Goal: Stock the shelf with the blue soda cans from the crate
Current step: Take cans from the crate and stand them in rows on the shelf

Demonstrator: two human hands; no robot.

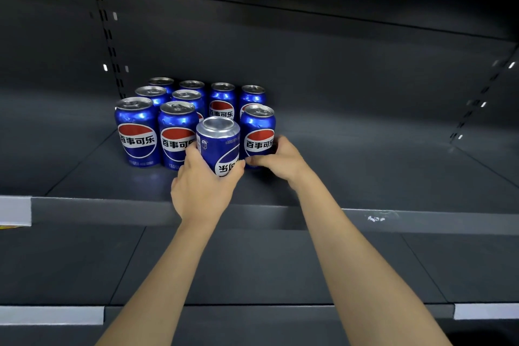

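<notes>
Ten blue cans (179, 132) on shelf (365, 166), two hand-held.

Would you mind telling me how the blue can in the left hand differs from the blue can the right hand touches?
The blue can in the left hand is upside down and tilted; the blue can at the right hand stands upright with its logo readable. The left hand wraps its can. Both share the same design.

Dark shelf (365, 166) — blue cans (179, 135) upright
</notes>
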